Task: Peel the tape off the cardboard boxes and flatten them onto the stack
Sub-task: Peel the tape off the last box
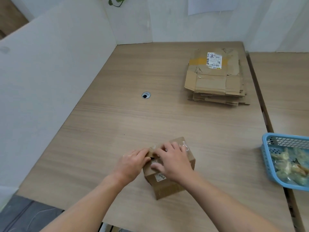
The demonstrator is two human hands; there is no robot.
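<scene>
The small cardboard box (pixel 168 183) is sat on the surface (pixel 117 114) near the front edge, well apart from the stack (pixel 214 77) of flattened boxes at the far right. It hasn't been opened out yet, so peeling is judged to be the step in hand.

The left hand (pixel 132 163) is curled in at the box's top left edge, with a brown tab (pixel 151 152) pinched between its fingers. Whether that's a tape end or a flap corner can't be told from here tbh. The right hand (pixel 173 162) is laid over the top with its fingers spread and relaxed. Nothing is gripped by it, the box is just held down.

What could go wrong:
- If the tab gets yanked too sharply, the tape could be snapped and a strip left stuck on top, where some shiny clear tape (pixel 186 147) is seen.
- The cardboard's outer layer might be torn off along with it.
- The box looks light and is only pressed from above, so it could be dragged or tipped leftward by a sideways pull.
- The blue basket (pixel 267 163) with scraps in it is off to the right, so a sticky strip may get clung to the fingers on the way over.
</scene>
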